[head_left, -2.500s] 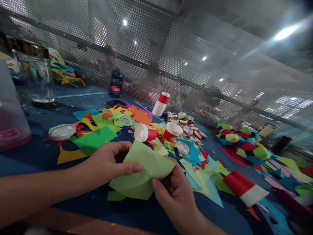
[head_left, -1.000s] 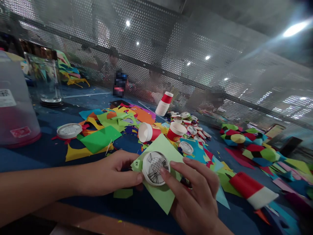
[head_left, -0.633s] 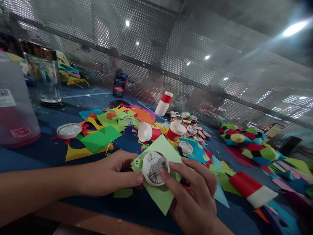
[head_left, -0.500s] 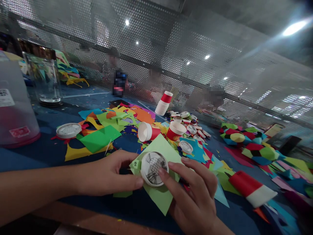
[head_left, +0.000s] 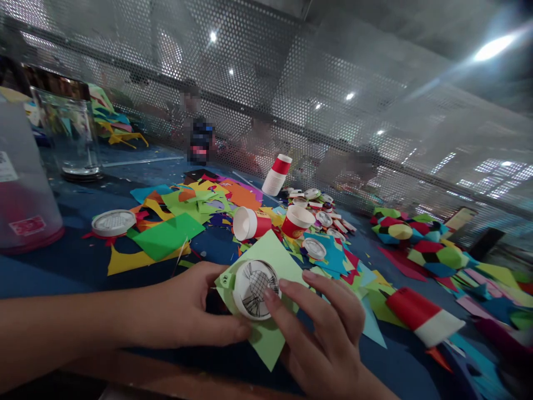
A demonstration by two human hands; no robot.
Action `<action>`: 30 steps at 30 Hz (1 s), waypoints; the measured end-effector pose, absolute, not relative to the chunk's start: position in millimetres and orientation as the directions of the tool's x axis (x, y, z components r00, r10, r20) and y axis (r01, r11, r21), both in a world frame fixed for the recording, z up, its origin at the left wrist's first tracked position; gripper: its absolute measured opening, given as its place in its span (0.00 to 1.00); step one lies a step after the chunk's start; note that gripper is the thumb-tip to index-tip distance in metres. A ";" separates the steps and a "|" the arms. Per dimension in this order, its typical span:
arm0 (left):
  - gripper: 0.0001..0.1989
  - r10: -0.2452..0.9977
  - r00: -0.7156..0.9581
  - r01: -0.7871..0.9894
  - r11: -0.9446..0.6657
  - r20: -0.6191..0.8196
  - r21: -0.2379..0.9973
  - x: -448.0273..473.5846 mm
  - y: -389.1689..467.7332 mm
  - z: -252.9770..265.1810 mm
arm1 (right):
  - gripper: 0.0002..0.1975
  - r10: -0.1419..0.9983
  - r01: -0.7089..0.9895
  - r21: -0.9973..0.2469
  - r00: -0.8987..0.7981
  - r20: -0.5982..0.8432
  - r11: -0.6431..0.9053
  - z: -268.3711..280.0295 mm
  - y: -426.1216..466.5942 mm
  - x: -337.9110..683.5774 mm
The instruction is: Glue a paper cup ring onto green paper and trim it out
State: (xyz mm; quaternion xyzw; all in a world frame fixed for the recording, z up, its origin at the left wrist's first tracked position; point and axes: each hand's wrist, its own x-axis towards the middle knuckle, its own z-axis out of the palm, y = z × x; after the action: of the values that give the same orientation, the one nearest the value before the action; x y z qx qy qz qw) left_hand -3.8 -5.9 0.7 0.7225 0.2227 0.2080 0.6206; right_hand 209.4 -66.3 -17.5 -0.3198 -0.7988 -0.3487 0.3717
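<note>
A square of pale green paper (head_left: 268,347) is tilted in front of me. On it lies a round white cup base (head_left: 255,286) with a rim, and a patterned body with fringe-like strokes is drawn inside it in black. A small green head with drawn eyes (head_left: 225,279) sticks out at the rim's left. My left hand (head_left: 191,314) grips the paper's left side, thumb in front and the other fingers hidden behind. My right hand (head_left: 322,328) is closed on the right side, its index fingertip on the drawing and another fingertip at the rim; its thumb is hidden.
Paper scraps (head_left: 200,200) cover the blue table (head_left: 83,272). Red-and-white paper cups (head_left: 297,220) and a heap of cup bases (head_left: 322,216) lie beyond my hands. At left stand a glass jar (head_left: 77,139) and a translucent container (head_left: 29,183). A perforated screen (head_left: 250,72) rises behind.
My left thumb has slid slightly down and right, from the cup base's rim onto the paper below. Both hands still hold the piece; the whole view has shifted slightly.
</note>
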 end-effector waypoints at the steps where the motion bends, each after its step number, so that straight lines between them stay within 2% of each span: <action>1: 0.16 0.592 0.806 0.082 -0.131 0.012 0.988 -2.8 -6.8 0.0 | 0.08 0.251 0.768 0.326 -0.525 0.813 0.551 -17.1 -66.5 209.3; 5: 0.13 0.600 0.800 0.064 -0.100 0.009 0.993 2.4 -9.5 -2.7 | 0.09 0.259 0.760 0.348 -0.550 0.794 0.548 -13.7 -67.3 208.2; 16: 0.19 0.593 0.805 0.035 -0.001 -0.027 0.999 1.5 -10.8 -7.9 | 0.09 0.266 0.767 0.355 -0.552 0.790 0.534 -12.9 -69.6 206.9; 24: 0.21 0.595 0.804 0.034 0.001 -0.028 0.999 1.2 -9.8 -6.4 | 0.10 0.250 0.754 0.373 -0.567 0.785 0.541 -13.3 -69.4 205.4; 30: 0.18 0.596 0.802 0.039 0.022 -0.044 0.999 0.1 -11.9 1.5 | 0.09 0.252 0.761 0.368 -0.559 0.790 0.534 -16.1 -69.3 205.4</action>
State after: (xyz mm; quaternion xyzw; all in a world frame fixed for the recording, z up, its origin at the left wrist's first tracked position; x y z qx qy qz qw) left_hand 0.1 -11.9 1.5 0.6683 0.2375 0.2064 0.6741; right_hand 205.4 -69.3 -16.1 -0.3152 -0.8036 -0.3654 0.3483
